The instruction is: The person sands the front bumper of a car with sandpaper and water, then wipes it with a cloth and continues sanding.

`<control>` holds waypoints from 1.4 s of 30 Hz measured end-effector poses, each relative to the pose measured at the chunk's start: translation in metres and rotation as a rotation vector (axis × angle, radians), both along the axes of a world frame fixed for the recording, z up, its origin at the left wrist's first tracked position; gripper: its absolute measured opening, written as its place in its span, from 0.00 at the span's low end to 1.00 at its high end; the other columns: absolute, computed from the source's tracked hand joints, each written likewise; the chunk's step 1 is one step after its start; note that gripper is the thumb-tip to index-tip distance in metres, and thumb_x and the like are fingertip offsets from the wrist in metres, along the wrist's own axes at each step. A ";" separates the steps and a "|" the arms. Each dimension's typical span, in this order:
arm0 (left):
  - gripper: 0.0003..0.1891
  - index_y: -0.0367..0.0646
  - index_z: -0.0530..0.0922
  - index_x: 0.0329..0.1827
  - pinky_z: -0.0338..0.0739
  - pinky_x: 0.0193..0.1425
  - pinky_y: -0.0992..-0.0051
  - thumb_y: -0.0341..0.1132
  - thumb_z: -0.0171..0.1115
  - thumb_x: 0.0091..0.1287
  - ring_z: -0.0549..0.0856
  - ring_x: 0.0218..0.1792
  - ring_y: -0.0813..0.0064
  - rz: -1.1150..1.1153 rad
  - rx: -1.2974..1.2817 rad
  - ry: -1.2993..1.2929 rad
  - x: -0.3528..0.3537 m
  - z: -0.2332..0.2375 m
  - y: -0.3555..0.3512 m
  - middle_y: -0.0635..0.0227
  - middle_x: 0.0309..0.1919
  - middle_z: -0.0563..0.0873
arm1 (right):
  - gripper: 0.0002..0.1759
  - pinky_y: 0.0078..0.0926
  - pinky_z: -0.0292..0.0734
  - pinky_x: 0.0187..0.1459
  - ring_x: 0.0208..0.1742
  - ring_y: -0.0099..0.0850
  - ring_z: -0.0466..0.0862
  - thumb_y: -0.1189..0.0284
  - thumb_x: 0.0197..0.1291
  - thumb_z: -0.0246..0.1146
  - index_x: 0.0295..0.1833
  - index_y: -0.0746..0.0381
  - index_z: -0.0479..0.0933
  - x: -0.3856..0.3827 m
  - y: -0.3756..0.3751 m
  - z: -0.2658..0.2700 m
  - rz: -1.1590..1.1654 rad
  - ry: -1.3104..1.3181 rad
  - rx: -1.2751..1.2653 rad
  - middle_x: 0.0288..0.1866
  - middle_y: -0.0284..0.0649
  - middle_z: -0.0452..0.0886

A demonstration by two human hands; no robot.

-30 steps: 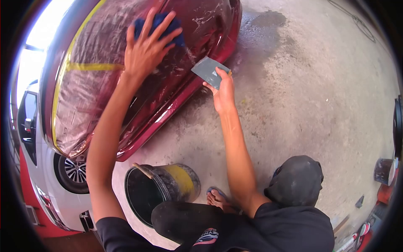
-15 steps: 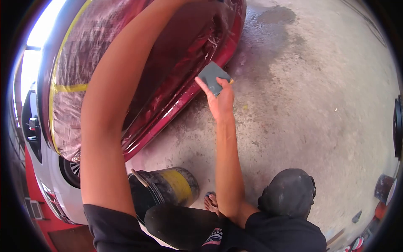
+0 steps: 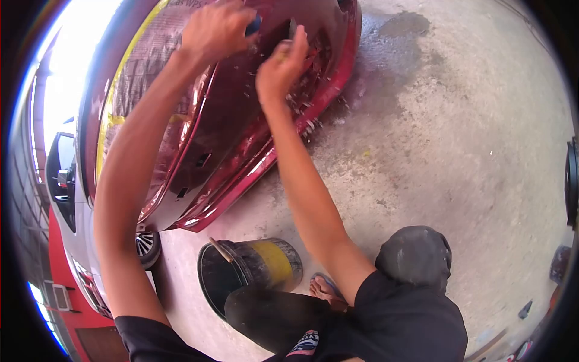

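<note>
Both my hands are raised over a dark red car bumper [image 3: 235, 114], wet and shiny. My left hand [image 3: 218, 33], blurred by motion, is closed around a small dark-blue object [image 3: 253, 26]; its kind is not clear. To its right, my right hand [image 3: 281, 69] grips a grey sheet of sandpaper [image 3: 293, 29], turned nearly edge-on, with something yellowish partly hidden in the fingers. Drops of water are scattered in the air around the right hand and along the bumper's lower edge.
A black bucket with a yellow band [image 3: 274, 262] stands by my knee. Plastic masking film [image 3: 142, 78] with yellow tape covers part of the red car. A white car [image 3: 78, 241] is at the left. Wet patches mark the concrete floor [image 3: 422, 157].
My right hand has moved up and left to the bumper, turning the sandpaper edge-on. My left hand has come down into view with the blue object. Water drops now fly about.
</note>
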State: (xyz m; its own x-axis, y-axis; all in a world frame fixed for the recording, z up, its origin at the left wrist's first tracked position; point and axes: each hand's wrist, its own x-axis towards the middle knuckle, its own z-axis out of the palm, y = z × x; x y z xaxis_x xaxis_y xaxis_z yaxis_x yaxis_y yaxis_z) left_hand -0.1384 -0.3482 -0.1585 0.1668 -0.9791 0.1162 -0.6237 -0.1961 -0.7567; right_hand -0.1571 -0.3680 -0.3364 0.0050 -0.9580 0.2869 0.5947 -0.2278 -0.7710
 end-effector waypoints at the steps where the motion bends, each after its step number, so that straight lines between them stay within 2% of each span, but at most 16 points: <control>1: 0.16 0.47 0.86 0.44 0.83 0.53 0.60 0.51 0.70 0.72 0.89 0.49 0.59 0.111 -0.043 0.007 -0.003 0.012 -0.016 0.65 0.45 0.90 | 0.35 0.58 0.45 0.88 0.90 0.62 0.50 0.74 0.80 0.51 0.86 0.75 0.50 0.010 0.016 0.011 -0.096 0.223 -0.097 0.89 0.63 0.52; 2: 0.15 0.48 0.92 0.45 0.83 0.62 0.51 0.46 0.70 0.62 0.89 0.57 0.52 0.468 0.026 0.066 -0.037 0.028 -0.043 0.60 0.51 0.92 | 0.37 0.59 0.43 0.88 0.90 0.62 0.48 0.71 0.81 0.50 0.86 0.76 0.48 0.008 0.032 0.022 -0.041 0.309 -0.083 0.90 0.64 0.49; 5: 0.17 0.44 0.91 0.41 0.86 0.52 0.52 0.48 0.72 0.59 0.92 0.45 0.50 0.317 0.124 0.025 -0.027 0.027 -0.062 0.54 0.41 0.92 | 0.39 0.61 0.42 0.88 0.91 0.63 0.45 0.65 0.82 0.49 0.86 0.79 0.47 0.006 0.029 0.021 0.023 0.392 -0.160 0.90 0.66 0.46; 9: 0.17 0.43 0.89 0.45 0.84 0.58 0.54 0.46 0.71 0.61 0.90 0.53 0.52 0.080 0.083 0.004 -0.008 0.053 -0.058 0.55 0.46 0.91 | 0.40 0.61 0.42 0.88 0.91 0.65 0.43 0.63 0.82 0.48 0.86 0.80 0.46 0.026 -0.060 0.012 -0.029 0.353 -0.301 0.89 0.70 0.45; 10: 0.17 0.42 0.89 0.47 0.83 0.60 0.55 0.45 0.71 0.62 0.89 0.55 0.53 -0.057 0.066 -0.028 0.011 0.072 -0.050 0.56 0.47 0.91 | 0.44 0.64 0.41 0.87 0.91 0.65 0.42 0.60 0.81 0.49 0.87 0.78 0.42 0.018 -0.067 0.008 -0.034 0.734 -0.484 0.90 0.69 0.41; 13: 0.20 0.43 0.87 0.48 0.83 0.54 0.60 0.53 0.66 0.73 0.90 0.46 0.56 -0.132 -0.308 -0.035 0.072 0.135 -0.018 0.59 0.44 0.91 | 0.44 0.65 0.41 0.87 0.91 0.65 0.40 0.57 0.84 0.45 0.88 0.76 0.39 0.012 -0.001 0.008 0.051 0.320 -0.121 0.91 0.67 0.39; 15: 0.20 0.43 0.86 0.51 0.83 0.55 0.62 0.53 0.65 0.78 0.90 0.46 0.58 -0.174 -0.494 -0.011 0.101 0.172 -0.001 0.59 0.45 0.91 | 0.44 0.64 0.40 0.87 0.92 0.64 0.38 0.55 0.85 0.42 0.89 0.75 0.38 -0.004 0.047 -0.006 0.119 0.315 -0.246 0.91 0.67 0.37; 19: 0.16 0.41 0.81 0.61 0.80 0.63 0.63 0.42 0.63 0.80 0.88 0.56 0.59 -0.013 -0.417 0.257 0.154 0.219 0.101 0.56 0.54 0.89 | 0.40 0.63 0.41 0.87 0.91 0.62 0.44 0.59 0.84 0.44 0.87 0.76 0.45 0.004 -0.028 0.009 0.071 0.362 -0.248 0.91 0.62 0.43; 23: 0.17 0.40 0.78 0.69 0.78 0.69 0.62 0.35 0.62 0.81 0.86 0.63 0.58 0.026 -0.299 0.215 0.162 0.217 0.162 0.54 0.60 0.86 | 0.38 0.62 0.41 0.87 0.90 0.61 0.48 0.60 0.85 0.42 0.86 0.77 0.49 0.003 -0.044 0.014 0.166 0.304 -0.031 0.89 0.62 0.48; 24: 0.18 0.41 0.78 0.70 0.78 0.70 0.61 0.34 0.62 0.81 0.86 0.64 0.57 0.013 -0.278 0.159 0.159 0.215 0.166 0.54 0.61 0.86 | 0.39 0.62 0.40 0.87 0.91 0.62 0.47 0.58 0.86 0.40 0.86 0.78 0.47 0.016 -0.012 0.004 0.074 0.394 -0.035 0.90 0.63 0.44; 27: 0.20 0.42 0.76 0.73 0.78 0.72 0.59 0.32 0.60 0.81 0.84 0.67 0.53 -0.043 -0.217 -0.026 0.160 0.216 0.161 0.53 0.65 0.84 | 0.43 0.64 0.33 0.87 0.92 0.60 0.40 0.54 0.85 0.37 0.88 0.78 0.40 -0.015 0.070 -0.004 0.259 0.327 -0.080 0.93 0.61 0.38; 30: 0.21 0.42 0.76 0.74 0.78 0.72 0.58 0.33 0.61 0.80 0.84 0.68 0.54 -0.097 -0.211 -0.068 0.165 0.219 0.170 0.53 0.66 0.84 | 0.41 0.64 0.36 0.87 0.92 0.60 0.41 0.57 0.86 0.39 0.88 0.77 0.41 -0.001 -0.013 -0.001 0.165 0.365 -0.127 0.92 0.62 0.40; 32: 0.21 0.41 0.76 0.74 0.78 0.72 0.59 0.33 0.61 0.80 0.84 0.68 0.55 -0.094 -0.253 0.032 0.165 0.216 0.167 0.53 0.66 0.84 | 0.40 0.61 0.36 0.88 0.92 0.58 0.41 0.58 0.86 0.39 0.88 0.76 0.40 0.040 -0.053 -0.029 -0.127 0.527 -0.313 0.92 0.62 0.39; 34: 0.21 0.40 0.76 0.73 0.78 0.72 0.59 0.33 0.61 0.79 0.84 0.68 0.56 -0.054 -0.306 0.076 0.163 0.217 0.170 0.52 0.66 0.84 | 0.41 0.59 0.35 0.89 0.92 0.58 0.40 0.58 0.86 0.38 0.88 0.76 0.39 0.004 -0.053 0.002 0.257 0.307 -0.012 0.92 0.62 0.39; 37: 0.21 0.38 0.77 0.72 0.78 0.71 0.60 0.32 0.61 0.79 0.85 0.67 0.56 0.012 -0.330 0.068 0.160 0.215 0.168 0.52 0.64 0.85 | 0.42 0.58 0.33 0.89 0.92 0.58 0.39 0.54 0.87 0.36 0.88 0.75 0.36 -0.023 0.040 0.006 0.247 0.331 -0.031 0.92 0.63 0.36; 42: 0.21 0.37 0.76 0.71 0.79 0.69 0.58 0.34 0.62 0.78 0.85 0.65 0.53 -0.042 -0.298 0.051 0.143 0.209 0.156 0.52 0.61 0.85 | 0.46 0.57 0.35 0.88 0.92 0.59 0.40 0.49 0.86 0.38 0.88 0.76 0.37 0.005 -0.056 0.001 0.314 0.296 0.053 0.92 0.63 0.37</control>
